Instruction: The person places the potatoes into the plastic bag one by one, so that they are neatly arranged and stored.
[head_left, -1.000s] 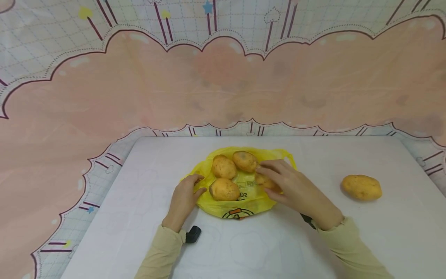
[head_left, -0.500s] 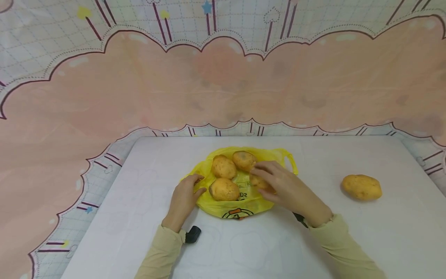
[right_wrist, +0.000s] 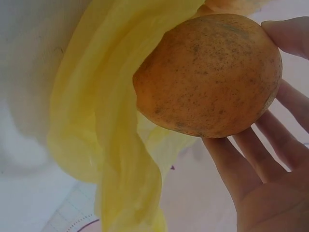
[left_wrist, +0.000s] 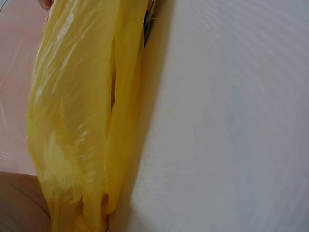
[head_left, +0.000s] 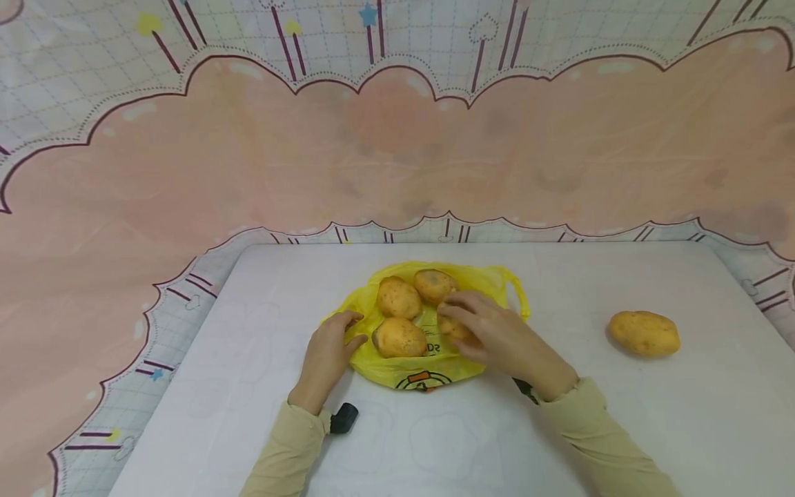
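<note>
A yellow plastic bag (head_left: 472, 277) lies spread open on the table with several potatoes on it. Among them are a front potato (head_left: 399, 337), a left rear potato (head_left: 398, 297) and a back potato (head_left: 435, 286). At the bag's left edge my left hand (head_left: 326, 352) grips the plastic; in the left wrist view the yellow bag (left_wrist: 77, 111) hides most of the fingers. My right hand (head_left: 497, 331) holds another potato (right_wrist: 210, 77) between thumb and fingers, over the bag's right part. The right wrist view shows this potato beside a yellow fold (right_wrist: 120, 121).
One more potato (head_left: 644, 334) lies alone on the white table (head_left: 459, 442), well to the right of the bag. Behind the table hangs a patterned pink and white cloth (head_left: 397, 152). A handle loop (head_left: 517, 293) of the bag sticks out at its right.
My right hand has moved left with its potato, closer to the other potatoes on the bag. The left hand and the lone potato at the right have stayed put.
</note>
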A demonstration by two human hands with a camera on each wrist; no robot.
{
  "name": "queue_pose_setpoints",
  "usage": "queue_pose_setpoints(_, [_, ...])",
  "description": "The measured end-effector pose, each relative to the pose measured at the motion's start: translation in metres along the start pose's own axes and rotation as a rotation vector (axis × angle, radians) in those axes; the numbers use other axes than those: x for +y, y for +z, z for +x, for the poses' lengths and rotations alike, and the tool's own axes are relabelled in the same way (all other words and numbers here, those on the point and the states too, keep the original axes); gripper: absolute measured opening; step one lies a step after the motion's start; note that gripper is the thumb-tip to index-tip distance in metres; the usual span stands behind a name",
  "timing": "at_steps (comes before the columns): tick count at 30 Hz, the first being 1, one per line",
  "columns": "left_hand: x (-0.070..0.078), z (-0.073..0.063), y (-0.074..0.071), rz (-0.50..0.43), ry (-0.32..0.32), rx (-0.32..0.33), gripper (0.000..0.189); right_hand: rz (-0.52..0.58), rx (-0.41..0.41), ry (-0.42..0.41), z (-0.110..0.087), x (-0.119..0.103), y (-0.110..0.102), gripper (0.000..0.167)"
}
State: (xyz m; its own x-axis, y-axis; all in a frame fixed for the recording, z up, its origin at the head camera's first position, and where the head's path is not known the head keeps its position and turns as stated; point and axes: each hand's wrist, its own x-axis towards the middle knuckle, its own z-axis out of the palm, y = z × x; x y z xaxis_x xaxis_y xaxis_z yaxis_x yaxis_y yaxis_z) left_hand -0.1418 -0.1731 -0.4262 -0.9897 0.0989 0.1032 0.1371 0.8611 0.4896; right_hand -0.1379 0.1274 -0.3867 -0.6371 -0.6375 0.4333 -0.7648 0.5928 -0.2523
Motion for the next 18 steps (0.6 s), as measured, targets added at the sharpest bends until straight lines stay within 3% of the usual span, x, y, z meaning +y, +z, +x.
queue_pose_setpoints(18, [-0.001,-0.001,-0.001,-0.005,0.013,0.004,0.036,0.045,-0.032,0.005,0.006,-0.003,0.016,0.045])
